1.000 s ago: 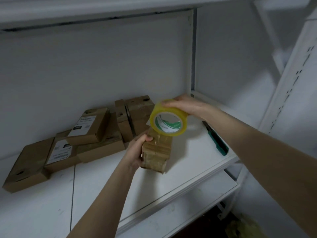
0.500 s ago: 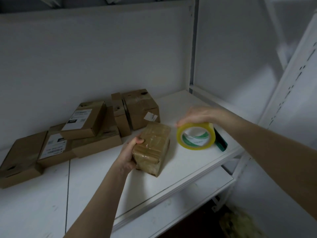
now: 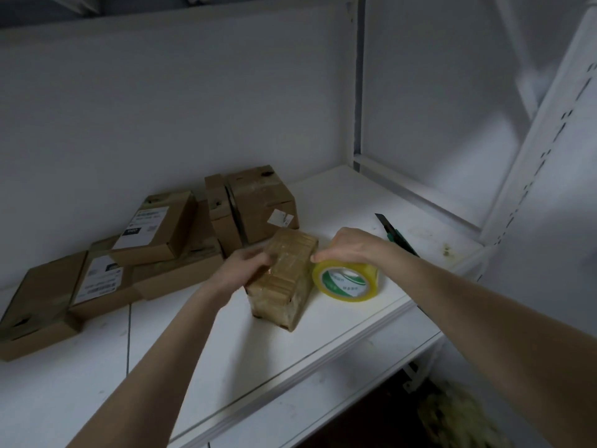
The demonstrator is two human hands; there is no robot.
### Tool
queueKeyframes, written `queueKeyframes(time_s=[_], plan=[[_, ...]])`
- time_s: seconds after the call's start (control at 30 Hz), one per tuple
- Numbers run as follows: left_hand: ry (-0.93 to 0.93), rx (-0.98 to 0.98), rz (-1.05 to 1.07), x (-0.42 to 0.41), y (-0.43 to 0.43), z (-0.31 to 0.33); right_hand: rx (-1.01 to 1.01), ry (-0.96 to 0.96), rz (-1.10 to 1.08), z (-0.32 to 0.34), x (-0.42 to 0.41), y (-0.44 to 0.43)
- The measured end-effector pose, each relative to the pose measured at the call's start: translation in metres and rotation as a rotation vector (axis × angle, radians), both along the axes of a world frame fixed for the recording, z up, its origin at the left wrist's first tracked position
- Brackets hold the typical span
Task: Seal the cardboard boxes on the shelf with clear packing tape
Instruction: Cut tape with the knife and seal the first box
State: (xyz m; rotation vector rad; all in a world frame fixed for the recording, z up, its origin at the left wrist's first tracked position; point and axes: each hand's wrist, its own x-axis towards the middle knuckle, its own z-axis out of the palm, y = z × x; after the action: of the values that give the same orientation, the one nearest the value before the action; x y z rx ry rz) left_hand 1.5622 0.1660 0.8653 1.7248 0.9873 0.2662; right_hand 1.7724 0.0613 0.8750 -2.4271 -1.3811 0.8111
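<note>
A small cardboard box (image 3: 284, 282), wrapped all over in clear tape, stands on the white shelf (image 3: 323, 334). My left hand (image 3: 247, 268) grips its left side near the top. Right beside the box a yellowish roll of clear packing tape (image 3: 345, 281) with a green and white core rests on edge on the shelf. My right hand (image 3: 347, 245) lies over the roll's top, fingers curled around it, fingertips near the box's upper right corner.
Several brown cardboard boxes (image 3: 155, 231) lie piled at the back left, some with white labels; a cube-shaped one (image 3: 261, 202) stands behind the taped box. A green utility knife (image 3: 395, 232) lies at the right. A shelf post (image 3: 529, 140) rises there.
My right hand has brought the tape roll down from above the box and set it on the shelf beside it. The box now stands lower on the shelf, still gripped by my left hand.
</note>
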Motion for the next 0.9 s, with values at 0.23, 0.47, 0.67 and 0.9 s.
queueKeyframes(time_s=[0.23, 0.47, 0.67, 0.9], plan=[[0.658, 0.706, -0.188, 0.049, -0.034, 0.01, 0.044, 0.027, 0.022, 0.001, -0.005, 0.0], [-0.283, -0.138, 0.11, 0.026, -0.005, 0.022, 0.433, 0.643, -0.057, 0.07, 0.022, -0.016], [-0.475, -0.472, 0.22, 0.023, -0.016, 0.0, 0.474, 0.394, 0.028, 0.074, 0.007, -0.007], [-0.525, -0.53, 0.277, 0.002, -0.001, -0.016, 0.301, -0.03, 0.06, 0.076, 0.026, -0.005]])
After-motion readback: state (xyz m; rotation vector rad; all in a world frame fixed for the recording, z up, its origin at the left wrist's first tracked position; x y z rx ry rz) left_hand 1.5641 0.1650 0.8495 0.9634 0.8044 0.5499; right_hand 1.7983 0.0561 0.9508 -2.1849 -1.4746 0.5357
